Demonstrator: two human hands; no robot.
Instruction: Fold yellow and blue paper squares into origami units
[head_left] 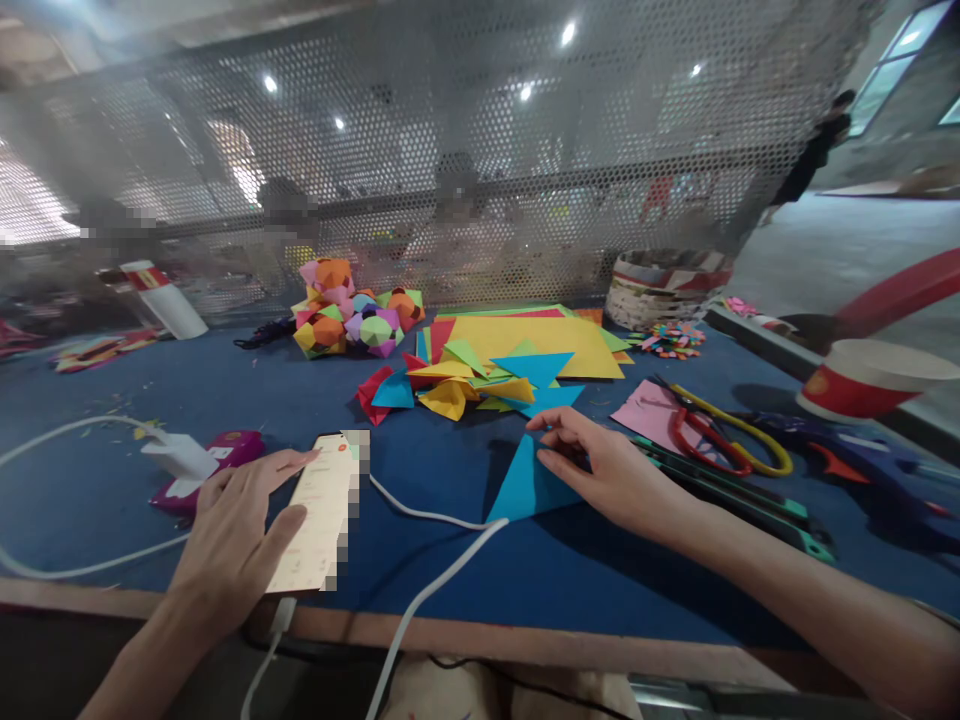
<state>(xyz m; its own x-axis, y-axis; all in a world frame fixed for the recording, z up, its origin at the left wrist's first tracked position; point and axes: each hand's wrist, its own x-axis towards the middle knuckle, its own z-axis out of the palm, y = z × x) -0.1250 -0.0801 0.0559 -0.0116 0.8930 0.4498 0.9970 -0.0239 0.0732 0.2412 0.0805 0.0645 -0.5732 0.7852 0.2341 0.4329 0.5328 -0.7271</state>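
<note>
My left hand (240,530) rests at the left side of a lit phone (319,520) with a white cable plugged into its lower end. Its index finger and thumb lie apart over the screen, which is partly blurred out. My right hand (600,460) hovers over or lightly touches a blue triangle of folded paper (525,485). Those fingers are loosely bent and spread, with nothing visibly pinched between them. Just beyond lies a pile of folded paper pieces (450,390) in red, yellow, green and blue.
Coloured paper sheets (540,340) and folded paper balls (352,310) lie farther back. At right are scissors (712,440), a green-black cutter (742,500), a glue gun (847,460) and a paper cup (862,380). A white charger (180,455) and cable sit left; a mesh screen stands behind.
</note>
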